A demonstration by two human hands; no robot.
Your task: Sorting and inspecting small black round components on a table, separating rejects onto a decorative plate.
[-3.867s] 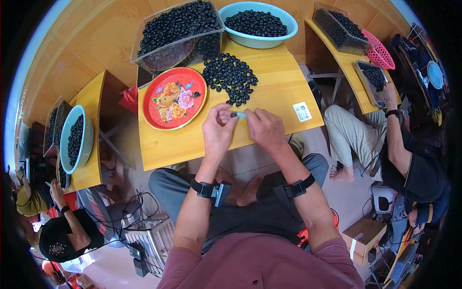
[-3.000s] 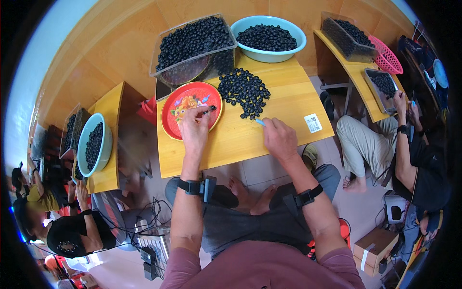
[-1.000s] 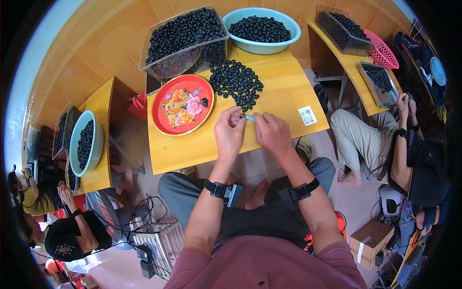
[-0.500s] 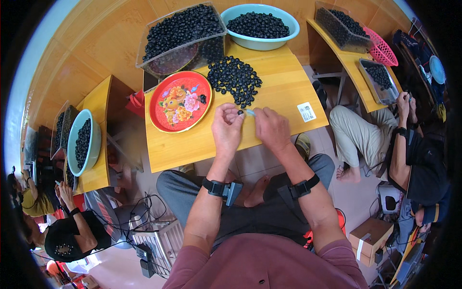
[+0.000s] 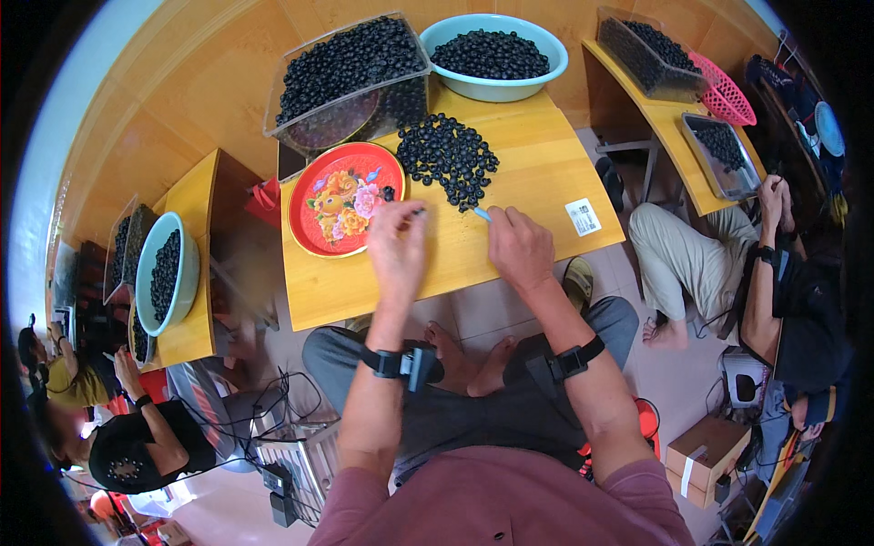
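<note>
**A:** How many containers are on the nearest table (image 5: 537,196)?

**B:** Three in the upper middle of the frame: one red plate (image 5: 341,202) with a flower pattern, one clear tub (image 5: 350,77) heaped with dark round fruit, and one pale blue bowl (image 5: 496,55) holding more of it. One loose pile of dark fruit (image 5: 448,168) lies on the bare wood just right of the plate. One small white label (image 5: 583,217) sits near the table's right edge.

**A:** And the hands?

**B:** Two, both at centre frame. The left hand (image 5: 398,250) is blurred; its fingers are curled together, and whether they pinch anything I cannot tell. It hovers just beside the plate's lower right rim. The right hand (image 5: 519,247) is closed around a thin light blue tool (image 5: 481,214), whose tip points up and left at the lower edge of the pile, nearly touching it.

**A:** Anything on the plate?

**B:** One or two dark fruits at its right rim.
</note>
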